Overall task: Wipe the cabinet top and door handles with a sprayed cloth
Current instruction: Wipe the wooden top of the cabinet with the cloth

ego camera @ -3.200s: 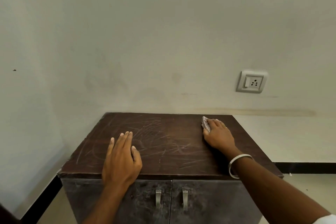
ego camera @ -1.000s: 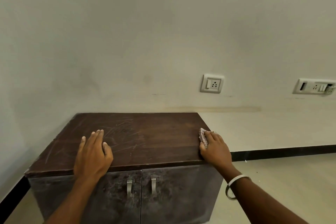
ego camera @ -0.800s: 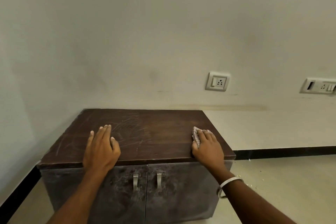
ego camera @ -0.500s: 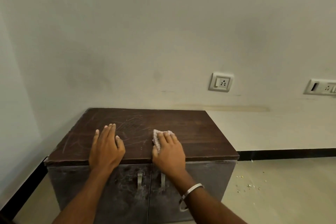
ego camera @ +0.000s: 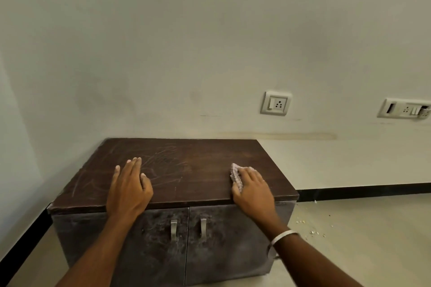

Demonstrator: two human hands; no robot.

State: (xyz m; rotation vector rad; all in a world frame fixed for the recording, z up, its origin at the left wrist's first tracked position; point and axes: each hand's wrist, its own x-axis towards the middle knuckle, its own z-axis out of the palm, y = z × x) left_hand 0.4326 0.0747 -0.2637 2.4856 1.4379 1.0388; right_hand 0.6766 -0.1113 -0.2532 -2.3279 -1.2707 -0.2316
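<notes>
Head view. A low cabinet [ego camera: 163, 247] is shown against a plain, matt, off-white wall [ego camera: 186, 42]. The cabinet top [ego camera: 198, 170] is a flat rectangular slab of dark brown wood-grain laminate, marked on its left half by pale, curved scuffs and scratches; its front edge overhangs the doors slightly. Below it, two grey doors with a mottled, dusty surface are seen shut, each fitted near the central seam with a short vertical metal handle: the left door handle [ego camera: 173, 230] and the right door handle [ego camera: 203, 227], both flat, strap-like and dull silver.

The left hand [ego camera: 129, 190] is laid palm down on the left front part of the top, fingers straight and close together, holding nothing. The right hand [ego camera: 253, 190] is pressed flat over a crumpled, pale, nubbly cloth [ego camera: 235, 176] on the right front part of the top, the fabric protruding at the thumb side; whether the fingers curl into it cannot be told. A thin white bangle [ego camera: 283, 236] is worn on the right wrist.

A square white socket plate [ego camera: 276, 103] and a longer switch plate [ego camera: 405, 109] are mounted on the wall. Pale crumbs [ego camera: 312, 232] are scattered on the smooth beige floor [ego camera: 361, 240], which is edged by a black skirting [ego camera: 361, 190].
</notes>
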